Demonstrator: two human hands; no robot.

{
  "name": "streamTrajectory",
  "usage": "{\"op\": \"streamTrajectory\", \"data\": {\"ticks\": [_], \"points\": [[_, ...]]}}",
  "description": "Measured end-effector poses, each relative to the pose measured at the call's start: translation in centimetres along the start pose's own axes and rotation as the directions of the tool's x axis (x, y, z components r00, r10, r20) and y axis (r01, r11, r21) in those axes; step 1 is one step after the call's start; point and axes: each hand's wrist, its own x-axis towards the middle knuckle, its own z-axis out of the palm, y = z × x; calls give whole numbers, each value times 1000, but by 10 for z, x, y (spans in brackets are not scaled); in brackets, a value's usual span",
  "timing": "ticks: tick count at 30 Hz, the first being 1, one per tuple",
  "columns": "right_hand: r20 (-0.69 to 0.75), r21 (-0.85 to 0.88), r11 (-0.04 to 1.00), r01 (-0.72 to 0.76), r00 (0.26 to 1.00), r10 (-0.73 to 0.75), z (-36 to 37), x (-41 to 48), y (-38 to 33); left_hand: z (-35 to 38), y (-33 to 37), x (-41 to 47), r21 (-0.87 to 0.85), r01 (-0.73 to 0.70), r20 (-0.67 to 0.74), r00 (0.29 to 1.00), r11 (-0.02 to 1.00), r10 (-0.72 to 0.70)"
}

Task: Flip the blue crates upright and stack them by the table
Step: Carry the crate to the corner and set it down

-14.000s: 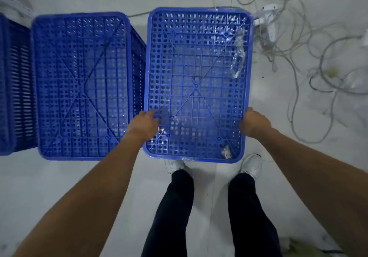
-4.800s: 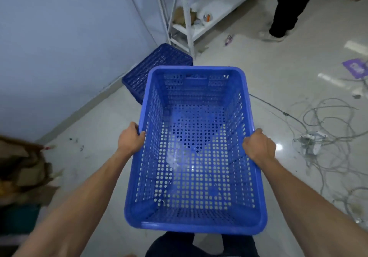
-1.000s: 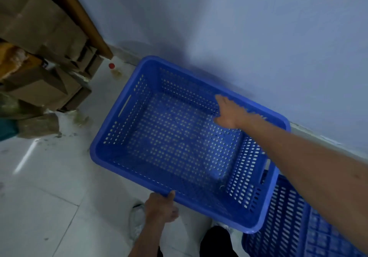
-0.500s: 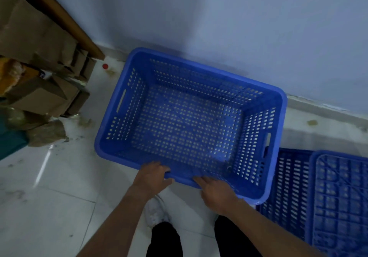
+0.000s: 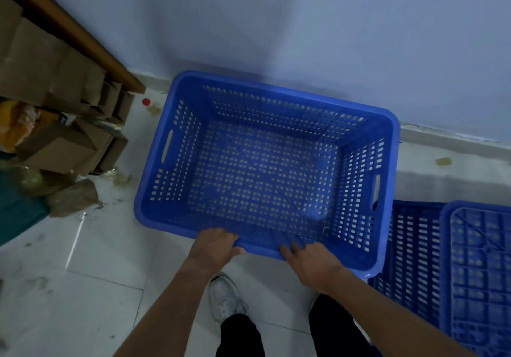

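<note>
Two blue crates are visible. The upright crate [image 5: 265,168] stands on the floor [image 5: 83,287] against the wall [image 5: 304,24], its perforated interior empty. The inverted crate [image 5: 453,273] lies at the right, bottom up, just beside the upright one. Both hands grip the near rim of the upright crate: the left hand [image 5: 214,247] has its fingers curled over the rim edge, and the right hand [image 5: 309,260] lays its fingers [image 5: 290,248] over the rim, bent onto it. Several cardboard boxes [image 5: 63,146] are piled at the left beneath a wooden tabletop edge [image 5: 69,30]. One red cap [image 5: 146,102] lies near the wall.
</note>
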Motion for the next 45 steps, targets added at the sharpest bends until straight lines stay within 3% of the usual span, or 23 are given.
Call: {"op": "streamTrajectory", "data": {"ticks": [3, 6, 11, 14, 16, 22, 29, 36, 40, 45], "points": [[-129, -9, 1000, 8, 992, -9, 4, 4, 18, -2, 3, 6, 24, 8, -76, 997, 1000, -7], [-141, -35, 999, -27, 990, 22, 8, 8, 35, -9, 8, 16, 6, 30, -105, 994, 1000, -29], [-192, 12, 1000, 0, 981, 2, 15, 18, 57, -27, 8, 29, 18, 24, -55, 998, 1000, -23], [-96, 8, 1000, -23, 995, 24, 13, 15, 55, -31, 7, 29, 23, 18, -35, 999, 1000, -17], [-110, -8, 999, -44, 993, 43, 14, 15, 57, -29, 6, 30, 40, 2, -44, 999, 999, -1], [-59, -67, 997, 28, 998, -31, 1, 22, 54, -30, -4, 27, 36, -7, -185, 983, 999, 14], [-28, -60, 997, -52, 998, 50, -2, 20, 48, -50, 2, 29, 6, 85, -27, 996, 996, -85], [24, 139, 932, -334, 942, 334, -11, -7, 49, -72, 28, -4, -154, 107, -2, 994, 982, -109], [132, 218, 904, -368, 929, 346, -52, -70, 38, -122, 56, -64, -156, 86, 49, 996, 984, -80], [72, 317, 877, -362, 931, 358, -114, -162, 26, -196, 90, -135, -157, 144, 75, 988, 977, -134]]}}
